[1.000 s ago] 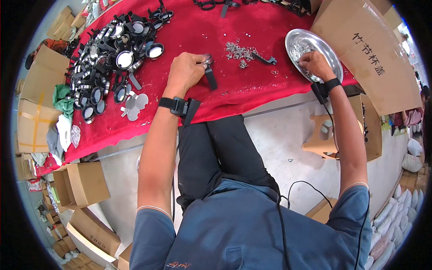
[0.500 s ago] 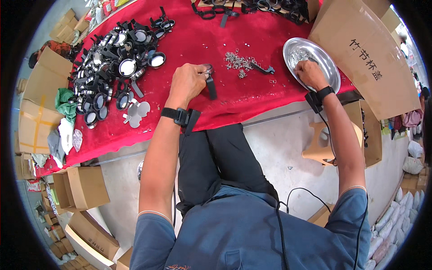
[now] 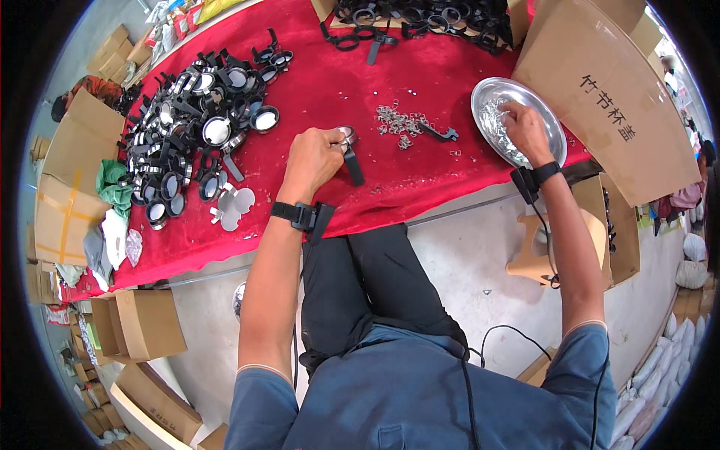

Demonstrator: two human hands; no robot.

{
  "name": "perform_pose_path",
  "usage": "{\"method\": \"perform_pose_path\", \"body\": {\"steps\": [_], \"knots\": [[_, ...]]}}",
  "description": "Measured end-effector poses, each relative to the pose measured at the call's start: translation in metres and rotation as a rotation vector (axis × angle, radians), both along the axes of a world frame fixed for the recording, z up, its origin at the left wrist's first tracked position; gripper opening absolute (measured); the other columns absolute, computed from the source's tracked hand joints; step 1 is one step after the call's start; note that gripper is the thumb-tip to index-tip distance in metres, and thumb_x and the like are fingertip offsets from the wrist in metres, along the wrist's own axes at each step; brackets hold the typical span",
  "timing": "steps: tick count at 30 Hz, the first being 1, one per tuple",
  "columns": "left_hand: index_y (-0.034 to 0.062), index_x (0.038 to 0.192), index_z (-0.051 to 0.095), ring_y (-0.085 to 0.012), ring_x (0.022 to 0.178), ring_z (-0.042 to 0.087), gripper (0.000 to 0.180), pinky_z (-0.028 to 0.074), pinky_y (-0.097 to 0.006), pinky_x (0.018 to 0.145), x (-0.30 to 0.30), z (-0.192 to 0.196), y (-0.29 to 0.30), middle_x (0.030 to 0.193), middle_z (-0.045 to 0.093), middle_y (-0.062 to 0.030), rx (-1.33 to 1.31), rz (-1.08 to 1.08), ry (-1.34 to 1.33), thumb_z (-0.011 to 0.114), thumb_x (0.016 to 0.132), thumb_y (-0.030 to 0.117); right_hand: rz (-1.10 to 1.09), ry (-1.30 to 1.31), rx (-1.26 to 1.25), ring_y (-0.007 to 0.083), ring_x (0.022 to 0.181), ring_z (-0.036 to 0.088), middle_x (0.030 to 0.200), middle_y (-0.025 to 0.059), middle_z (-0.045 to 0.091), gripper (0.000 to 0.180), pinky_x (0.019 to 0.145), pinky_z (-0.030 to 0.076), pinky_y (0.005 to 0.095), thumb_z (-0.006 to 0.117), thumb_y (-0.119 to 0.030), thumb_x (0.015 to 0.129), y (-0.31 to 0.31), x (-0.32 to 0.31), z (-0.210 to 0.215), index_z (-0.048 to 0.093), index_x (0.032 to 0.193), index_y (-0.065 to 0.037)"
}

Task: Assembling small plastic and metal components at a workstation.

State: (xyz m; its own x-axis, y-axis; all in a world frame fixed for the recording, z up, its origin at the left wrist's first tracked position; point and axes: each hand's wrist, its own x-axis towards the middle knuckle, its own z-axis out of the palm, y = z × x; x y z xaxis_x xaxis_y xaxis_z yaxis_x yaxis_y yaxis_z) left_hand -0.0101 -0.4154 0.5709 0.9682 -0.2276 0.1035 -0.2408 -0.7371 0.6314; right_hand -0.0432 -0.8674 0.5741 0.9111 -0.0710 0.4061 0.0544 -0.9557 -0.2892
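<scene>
My left hand (image 3: 313, 163) is closed on a round silver-and-black piece (image 3: 347, 137), pinching its edge between thumb and fingers. The piece sits at my left fingertips, on the side toward my right hand (image 3: 529, 136), and its black strap (image 3: 354, 169) points down toward me, just beside my left fingers. My right hand is well apart from it, above an oval metal dish (image 3: 553, 129), with the fingers bent narrowly down over the small silver bits (image 3: 493, 122) inside. I cannot tell whether those fingers hold a bit or only touch them.

Between my hands, on the red-covered surface (image 3: 315, 90), lies a loose heap of small metal clips (image 3: 397, 120), a little beyond my left fingertips. A dark tool (image 3: 442, 134) lies at the heap's edge on the side of my right hand. To the left of my left hand and beyond it spreads a big pile of black-and-silver rings (image 3: 180, 131); nearer me, just left of that hand's wrist, lie some flat grey discs (image 3: 235, 206). A tall cardboard box (image 3: 600, 127) stands just right of the dish and my right hand.
</scene>
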Motion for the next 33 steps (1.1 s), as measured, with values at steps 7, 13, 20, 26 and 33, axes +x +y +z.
{"method": "perform_pose_path", "body": {"steps": [7, 13, 20, 26, 33], "knots": [[0.0077, 0.123, 0.082, -0.0385, 0.094, 0.08, 0.031, 0.059, -0.042, 0.085, -0.004, 0.006, 0.001, 0.109, 0.08, -0.0229, 0.017, 0.012, 0.015, 0.071, 0.094, 0.009, 0.205, 0.369, 1.425, 0.0132, 0.091, 0.079, 0.113, 0.0104, 0.08, 0.02, 0.067, 0.058, 0.0224, 0.07, -0.016, 0.11, 0.136, -0.029, 0.017, 0.072, 0.123, -0.002], [0.0091, 0.128, 0.081, -0.0363, 0.1, 0.08, 0.034, 0.059, -0.039, 0.089, -0.003, 0.004, -0.001, 0.117, 0.08, -0.0212, -0.024, -0.03, 0.045, 0.071, 0.096, 0.009, 0.313, 0.447, 1.869, 0.0138, 0.096, 0.077, 0.112, 0.0071, 0.077, 0.015, 0.072, 0.061, 0.0255, 0.07, -0.015, 0.111, 0.213, -0.019, -0.031, 0.07, 0.12, -0.004], [0.0053, 0.129, 0.08, -0.0381, 0.117, 0.077, 0.035, 0.058, -0.039, 0.102, -0.005, 0.001, 0.001, 0.126, 0.078, -0.0222, -0.059, -0.036, 0.004, 0.069, 0.095, 0.007, 0.212, 0.472, 1.849, 0.0082, 0.081, 0.066, 0.097, -0.0001, 0.072, 0.017, 0.066, 0.054, 0.0235, 0.074, -0.017, 0.108, 0.258, -0.004, -0.051, 0.072, 0.118, -0.004], [0.0027, 0.121, 0.081, -0.0442, 0.109, 0.075, 0.034, 0.058, -0.046, 0.097, -0.005, 0.0, 0.002, 0.117, 0.077, -0.0246, -0.078, -0.04, -0.077, 0.065, 0.091, 0.003, 0.16, 0.436, 1.725, 0.0071, 0.076, 0.062, 0.089, -0.001, 0.07, 0.015, 0.064, 0.051, 0.0246, 0.075, -0.017, 0.106, 0.275, 0.006, -0.049, 0.075, 0.113, -0.003], [0.0031, 0.127, 0.08, -0.0389, 0.123, 0.075, 0.037, 0.057, -0.041, 0.108, -0.004, 0.006, -0.002, 0.129, 0.077, -0.0217, 0.017, -0.041, 0.0, 0.069, 0.092, 0.007, 0.129, 0.389, 1.581, 0.0073, 0.07, 0.06, 0.084, 0.0002, 0.069, 0.017, 0.061, 0.05, 0.0258, 0.075, -0.016, 0.105, 0.288, 0.014, -0.055, 0.077, 0.111, 0.0]]}}
